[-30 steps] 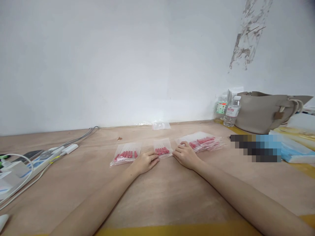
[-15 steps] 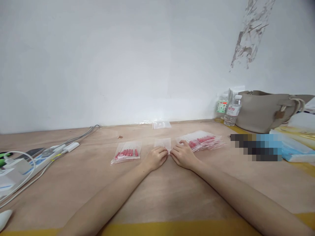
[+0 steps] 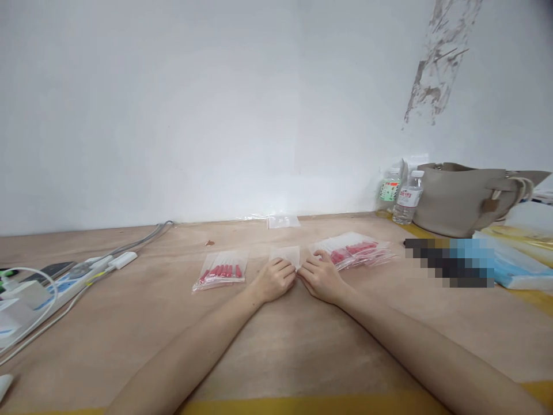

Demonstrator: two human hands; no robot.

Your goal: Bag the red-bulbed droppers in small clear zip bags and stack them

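Head view. The left hand and right hand meet knuckle to knuckle on the pale wooden table, fingertips of both pinching the near edge of a small clear plastic zip bag lying just beyond them. A clear bag of red pins lies beside the left hand; a stack of clear bags with red pins touches the right hand. Further right stand two plastic water bottles, labels unreadable.
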